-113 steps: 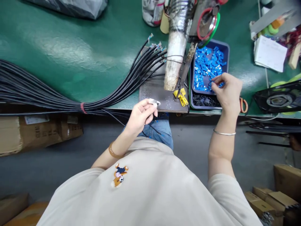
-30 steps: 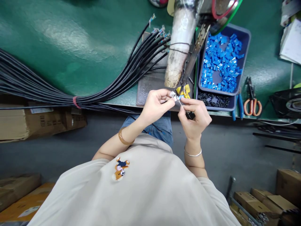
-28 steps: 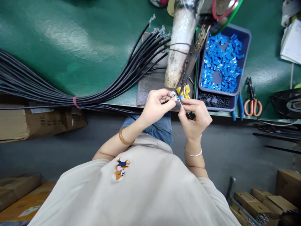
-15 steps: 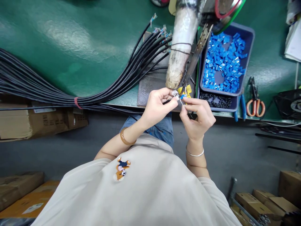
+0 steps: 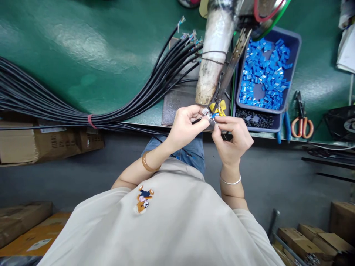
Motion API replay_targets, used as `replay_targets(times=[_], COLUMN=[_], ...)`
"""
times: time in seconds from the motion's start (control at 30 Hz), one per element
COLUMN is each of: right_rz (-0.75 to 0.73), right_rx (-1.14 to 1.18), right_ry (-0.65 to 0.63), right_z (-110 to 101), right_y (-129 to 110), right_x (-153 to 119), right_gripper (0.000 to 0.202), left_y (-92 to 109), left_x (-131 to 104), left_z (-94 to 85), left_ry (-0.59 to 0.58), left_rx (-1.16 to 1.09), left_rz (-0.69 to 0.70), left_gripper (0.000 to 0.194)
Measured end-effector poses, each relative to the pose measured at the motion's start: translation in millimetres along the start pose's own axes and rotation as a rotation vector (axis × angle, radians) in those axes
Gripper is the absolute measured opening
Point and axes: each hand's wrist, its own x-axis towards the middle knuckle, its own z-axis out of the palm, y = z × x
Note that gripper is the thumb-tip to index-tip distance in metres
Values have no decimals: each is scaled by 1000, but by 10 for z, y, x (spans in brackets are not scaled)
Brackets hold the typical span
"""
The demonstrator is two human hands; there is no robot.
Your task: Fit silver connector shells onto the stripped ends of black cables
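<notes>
My left hand [image 5: 184, 123] is closed near the table's front edge, with a black cable [image 5: 196, 120] pinched at its stripped end between thumb and fingers. Pale material, perhaps foil or wire ends, shows at the fingertips. Just to the right, my right hand [image 5: 233, 136] pinches a thin white wire [image 5: 214, 120] between thumb and index finger. A small blue piece [image 5: 215, 115] sits between the two hands; its contact with the wires is too small to tell. Behind it is a yellow piece [image 5: 221, 106], close under the tip of a slanting metal strip [image 5: 231, 68].
A white-wrapped tube [image 5: 212, 59] hangs just beyond my hands. Black cables [image 5: 133, 107] run in from the left, tied with a red band. On the right are a tray [image 5: 295, 55] of blue pieces, a bin of black bits [image 5: 256, 120] and orange-handled pliers [image 5: 302, 125].
Both hands stay nearly in place. The right fingers shift very slightly, and the small blue piece between the hands appears a little lower.
</notes>
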Motion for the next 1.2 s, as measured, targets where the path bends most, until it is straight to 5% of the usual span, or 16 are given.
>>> replay_targets(times=[1.2], right_rz=[79], right_rx=[-10], right_ry=[21], right_z=[22], right_y=[-41], right_x=[-8], right_gripper=[13], left_y=[11], left_x=[26], left_z=[-44], left_ry=[-111], left_rx=[-67], left_rz=[-79], left_gripper=[12])
